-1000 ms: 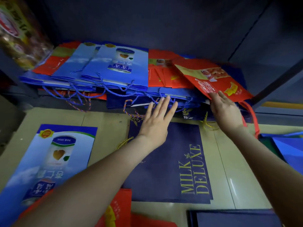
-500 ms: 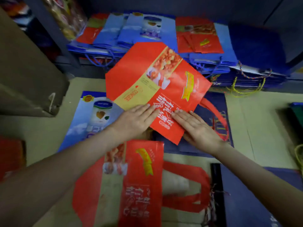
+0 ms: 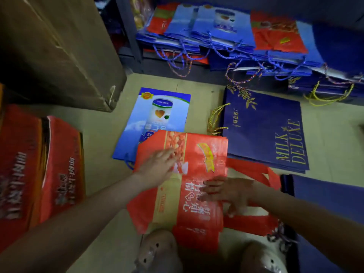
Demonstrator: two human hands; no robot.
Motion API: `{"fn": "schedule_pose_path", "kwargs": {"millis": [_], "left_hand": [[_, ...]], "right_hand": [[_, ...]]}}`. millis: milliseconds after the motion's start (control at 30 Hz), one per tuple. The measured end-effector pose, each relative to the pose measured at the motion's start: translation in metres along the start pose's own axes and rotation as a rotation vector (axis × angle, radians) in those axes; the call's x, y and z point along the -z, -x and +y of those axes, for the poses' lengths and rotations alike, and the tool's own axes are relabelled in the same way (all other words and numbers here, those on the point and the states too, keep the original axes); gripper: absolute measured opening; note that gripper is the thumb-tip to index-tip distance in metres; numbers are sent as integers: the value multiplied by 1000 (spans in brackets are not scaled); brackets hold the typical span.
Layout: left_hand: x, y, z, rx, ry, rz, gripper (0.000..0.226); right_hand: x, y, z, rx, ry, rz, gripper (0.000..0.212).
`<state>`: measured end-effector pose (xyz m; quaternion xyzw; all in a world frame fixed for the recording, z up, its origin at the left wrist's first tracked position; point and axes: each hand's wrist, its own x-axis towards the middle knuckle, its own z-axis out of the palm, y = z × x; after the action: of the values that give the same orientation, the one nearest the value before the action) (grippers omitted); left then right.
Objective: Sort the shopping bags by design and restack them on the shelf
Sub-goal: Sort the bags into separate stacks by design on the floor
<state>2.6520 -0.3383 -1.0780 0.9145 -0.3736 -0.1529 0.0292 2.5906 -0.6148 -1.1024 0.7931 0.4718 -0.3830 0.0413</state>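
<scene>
shelf crammed w/ blue bags; red bag flat on floor, long axis pointing away, handles right; both hands' fingers spread flat on it, left hand, right hand

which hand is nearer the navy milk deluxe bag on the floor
Right. The right hand lies flat on the red bag, just below the navy Milk Deluxe bag; the left hand rests further left on it.
</scene>
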Motion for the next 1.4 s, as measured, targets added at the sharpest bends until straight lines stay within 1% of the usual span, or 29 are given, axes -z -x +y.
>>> {"fn": "schedule_pose_path", "kwargs": {"millis": [33,100,167,200,233,300,400,433,500,567,633,700,767,833,900,1000,1067,1100,1167,1200,1233,1267,1300,1333,1367,1400], "left_hand": [[1,-4,-5,93,2,-33,62],[4,-14,-15,215,-60,-88,77],[5,-24,-22,252,-100,-116,93],[5,-29,-24,254,-99,-124,98],[5,-35,-25,256,-86,-127,102],[8,-47,-28,272,-40,-122,106],[11,-64,-33,269,12,-131,109],[10,-68,-35,257,24,-150,109],[6,-70,-37,210,20,-192,103],[2,-66,-38,129,-2,-206,91],[-2,-61,-40,94,46,-195,82],[-4,-58,-42,97,104,-205,79],[-2,-58,-45,98,108,-217,76],[5,-60,-46,83,93,-200,68],[12,-62,-42,45,109,-159,58],[20,-57,-28,-31,174,-88,47],[24,-52,-20,-69,129,-12,39],[27,-50,-19,-80,99,59,35],[37,-49,-19,-55,113,294,31],[42,-50,-20,-3,148,446,36],[47,-53,-20,77,183,593,45],[53,-54,-20,176,210,700,58],[57,-55,-18,278,240,761,71],[61,-55,-13,379,278,780,83],[62,-55,-8,470,323,756,93],[59,-56,-5,541,364,692,101]], "right_hand": [[4,2,2,-13,-29,76,93],[8,5,11,-147,-83,318,78],[19,7,22,-364,-183,556,70],[27,6,27,-475,-245,627,70],[37,4,32,-573,-298,654,70],[55,-2,42,-692,-370,611,72],[74,-14,53,-731,-458,521,81],[77,-18,55,-736,-472,483,81],[77,-27,57,-725,-462,393,69],[71,-35,54,-696,-431,326,57],[64,-38,51,-674,-455,321,56],[62,-39,49,-670,-505,359,58],[64,-39,48,-677,-555,379,57],[69,-39,49,-680,-636,375,52],[76,-37,49,-666,-673,365,49],[86,-32,46,-587,-630,348,52],[90,-28,40,-515,-594,328,40],[90,-25,39,-496,-602,348,32],[94,-12,38,-515,-676,466,23],[96,-3,40,-553,-735,545,22],[98,7,43,-591,-817,636,20],[100,17,45,-614,-934,738,15],[102,26,47,-615,-1078,846,9],[105,33,47,-605,-1224,949,6],[107,40,46,-594,-1354,1049,8],[109,45,46,-588,-1451,1138,10]]}}
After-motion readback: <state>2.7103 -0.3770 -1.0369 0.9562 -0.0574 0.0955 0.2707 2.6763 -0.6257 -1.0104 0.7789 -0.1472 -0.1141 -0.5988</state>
